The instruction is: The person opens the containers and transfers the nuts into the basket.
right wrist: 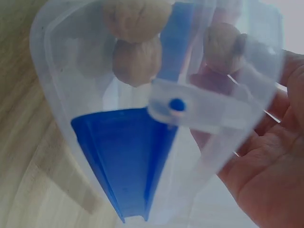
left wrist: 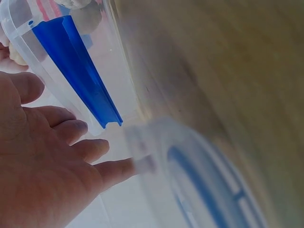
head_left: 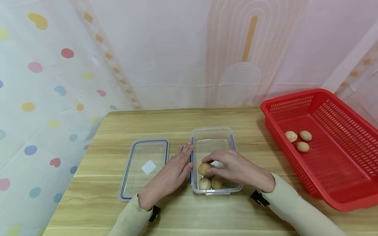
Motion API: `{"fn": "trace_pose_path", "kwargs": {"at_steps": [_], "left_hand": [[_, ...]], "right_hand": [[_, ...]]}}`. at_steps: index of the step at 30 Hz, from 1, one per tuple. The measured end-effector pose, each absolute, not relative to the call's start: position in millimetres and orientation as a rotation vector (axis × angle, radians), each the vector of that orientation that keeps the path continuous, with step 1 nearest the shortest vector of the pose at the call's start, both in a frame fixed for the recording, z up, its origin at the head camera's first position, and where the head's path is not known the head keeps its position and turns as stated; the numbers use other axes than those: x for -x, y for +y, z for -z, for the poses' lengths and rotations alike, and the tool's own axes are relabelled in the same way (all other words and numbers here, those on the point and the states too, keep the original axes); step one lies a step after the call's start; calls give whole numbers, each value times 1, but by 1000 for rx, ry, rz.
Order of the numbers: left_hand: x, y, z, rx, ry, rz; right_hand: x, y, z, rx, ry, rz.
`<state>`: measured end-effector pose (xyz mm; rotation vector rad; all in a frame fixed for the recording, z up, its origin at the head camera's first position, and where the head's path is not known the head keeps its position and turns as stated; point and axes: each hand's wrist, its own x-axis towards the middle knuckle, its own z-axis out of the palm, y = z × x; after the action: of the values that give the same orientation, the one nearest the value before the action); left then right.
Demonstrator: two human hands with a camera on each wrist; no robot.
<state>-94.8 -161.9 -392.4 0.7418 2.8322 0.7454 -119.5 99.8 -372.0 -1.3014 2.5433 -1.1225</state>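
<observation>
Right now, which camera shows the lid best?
The head view: most of the lid shows there, with the left hand covering one corner. The left wrist view shows a blurred part; the right wrist view, none.

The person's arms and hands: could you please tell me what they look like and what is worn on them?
The left sleeve and right sleeve are plain and pale cream. A small black piece juts from beneath the left one, another from beneath the right. The left hand and right hand are ungloved.
</observation>
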Motion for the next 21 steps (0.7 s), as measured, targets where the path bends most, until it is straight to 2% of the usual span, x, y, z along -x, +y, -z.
{"fn": "trace_pose_path", "kwargs": {"at_steps": [21], "left_hand": [[95, -162, 391, -754, 2836, -741]], "right_hand": [[95, 124, 366, 1341, 2667, 1343]]}}
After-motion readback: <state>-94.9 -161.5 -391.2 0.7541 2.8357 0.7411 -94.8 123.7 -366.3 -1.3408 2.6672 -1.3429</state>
